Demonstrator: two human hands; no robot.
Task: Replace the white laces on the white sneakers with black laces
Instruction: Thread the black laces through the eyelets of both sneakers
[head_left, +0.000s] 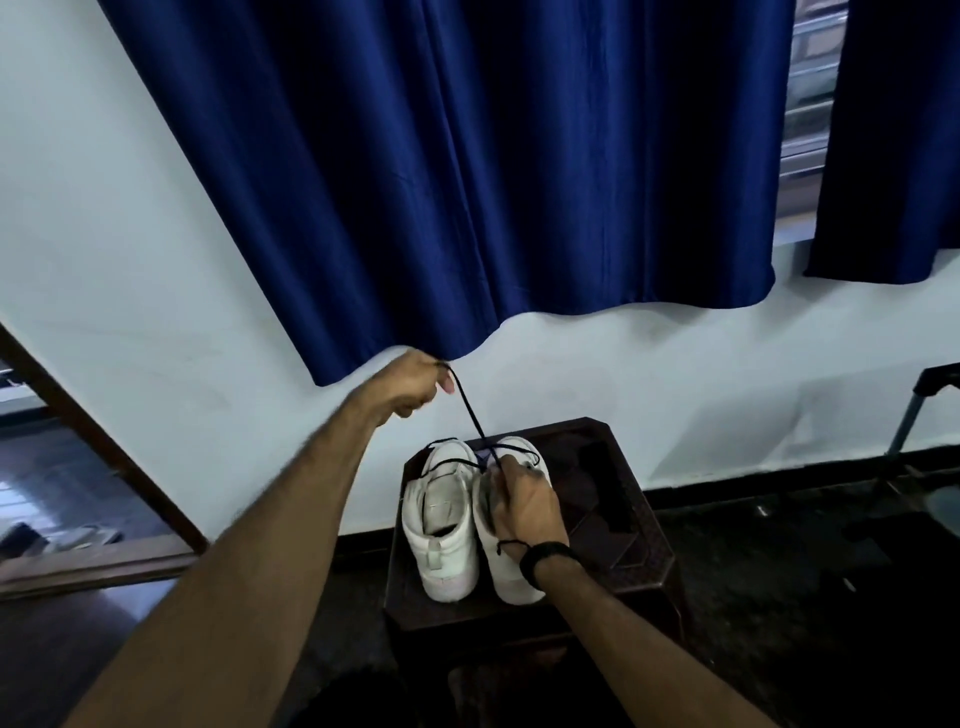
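Two white sneakers sit heels-near on a dark stool. Right hand grips the right shoe's throat, fingers curled. Beyond those fingers, the left hand pinches a black lace, pulling it taut. Lacing looks barely begun on both shoes.

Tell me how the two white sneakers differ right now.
The left sneaker stands free, untouched by either hand; the right sneaker is held down by the right hand. A slack black lace lies across the left sneaker's toe; from the right sneaker a taut black lace runs up to the raised left hand. Both stand side by side on the dark stool.
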